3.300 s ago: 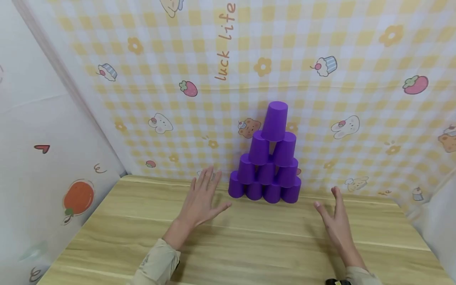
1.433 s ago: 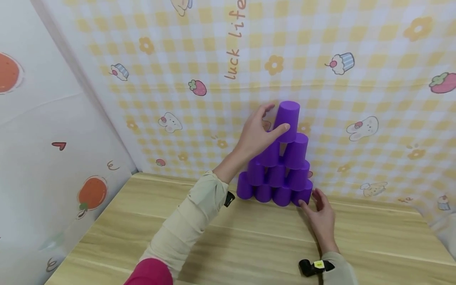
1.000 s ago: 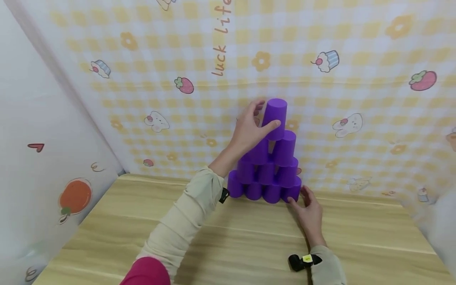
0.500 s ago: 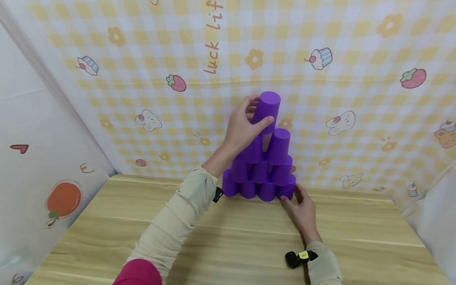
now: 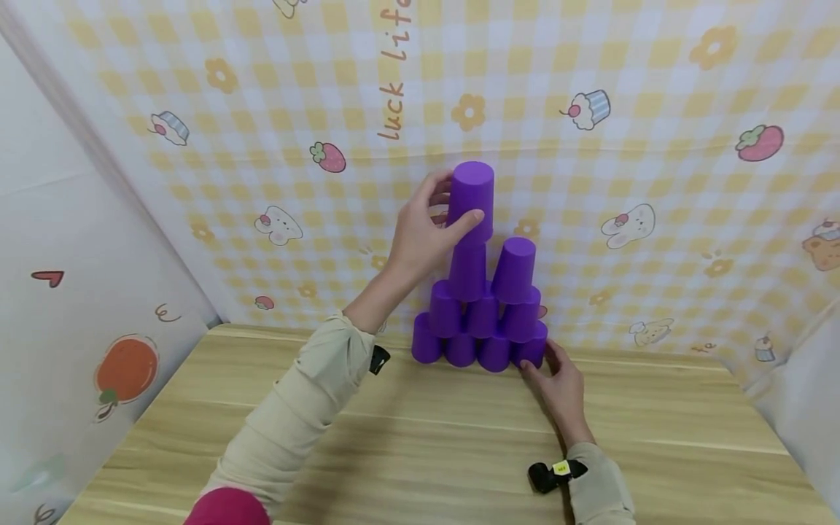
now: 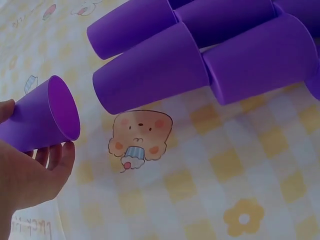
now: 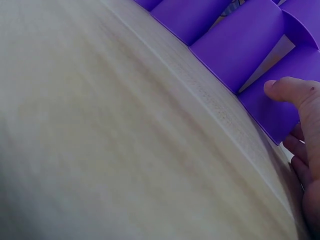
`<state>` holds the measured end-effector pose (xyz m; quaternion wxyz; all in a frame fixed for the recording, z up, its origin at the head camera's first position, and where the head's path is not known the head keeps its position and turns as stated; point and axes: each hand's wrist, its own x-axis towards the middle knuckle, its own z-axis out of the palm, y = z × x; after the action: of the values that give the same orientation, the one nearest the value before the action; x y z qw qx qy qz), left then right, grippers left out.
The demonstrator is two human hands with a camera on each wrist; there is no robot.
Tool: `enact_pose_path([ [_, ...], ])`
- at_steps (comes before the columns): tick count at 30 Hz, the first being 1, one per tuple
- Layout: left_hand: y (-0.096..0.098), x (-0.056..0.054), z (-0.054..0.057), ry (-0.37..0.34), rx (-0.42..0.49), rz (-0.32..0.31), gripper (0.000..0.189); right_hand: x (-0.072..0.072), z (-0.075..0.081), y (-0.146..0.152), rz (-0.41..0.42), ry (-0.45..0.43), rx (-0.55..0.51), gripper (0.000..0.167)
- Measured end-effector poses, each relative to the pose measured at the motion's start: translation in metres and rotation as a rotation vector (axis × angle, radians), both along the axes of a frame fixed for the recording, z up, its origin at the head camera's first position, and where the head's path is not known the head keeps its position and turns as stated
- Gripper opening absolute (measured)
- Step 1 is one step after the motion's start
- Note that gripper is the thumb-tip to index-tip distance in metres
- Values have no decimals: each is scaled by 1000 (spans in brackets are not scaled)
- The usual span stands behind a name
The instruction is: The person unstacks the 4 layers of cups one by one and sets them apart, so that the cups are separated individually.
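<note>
My left hand (image 5: 420,237) grips a purple cup (image 5: 469,193) by its sides, thumb in front and fingers behind. The left wrist view shows this held cup (image 6: 30,122) apart from the stacked cups, its open rim turned toward them. Below it stands a pyramid of upside-down purple cups, with two cups in its top row, left (image 5: 468,273) and right (image 5: 515,270). Down at the table, my right hand (image 5: 563,386) holds the rightmost bottom cup (image 5: 533,344) between thumb and fingers. In the right wrist view the thumb (image 7: 287,90) lies on that cup's side.
The pyramid stands on a wood-grain table (image 5: 420,437) at its back edge. Right behind it hangs a yellow-checked cloth (image 5: 354,197) with cartoon prints. White cloth (image 5: 65,219) with printed fruit closes the left side.
Both hands came from beside the pyramid onto its cups. The left hand took the top cup, then lifted it and moved it left off the row below. The right hand stays at the bottom right cup.
</note>
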<state>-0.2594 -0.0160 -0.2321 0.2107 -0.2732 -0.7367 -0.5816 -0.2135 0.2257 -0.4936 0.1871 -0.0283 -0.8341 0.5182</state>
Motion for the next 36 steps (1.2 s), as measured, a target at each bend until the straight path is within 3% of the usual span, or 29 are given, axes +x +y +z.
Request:
enact_pose_path([
  [6,-15,2,-5,15,-10,15,55,0,0,0,-4,20,7,59],
  [13,-41,1,-15,23,-10,90,53,1,2,2,-4,12,31,58],
  [21,-70,3,-25,-14,18,160,53,0,2,1,-10,1,39,58],
  [29,-88,31,-24,-112,-20,238,51,0,3,-1,-9,-5,28,57],
  [32,-97,30,-33,-141,-25,258,51,1,2,-1,-10,-11,26,57],
  [36,-110,16,-57,-162,-31,265,54,1,2,-2,-10,-12,19,57],
])
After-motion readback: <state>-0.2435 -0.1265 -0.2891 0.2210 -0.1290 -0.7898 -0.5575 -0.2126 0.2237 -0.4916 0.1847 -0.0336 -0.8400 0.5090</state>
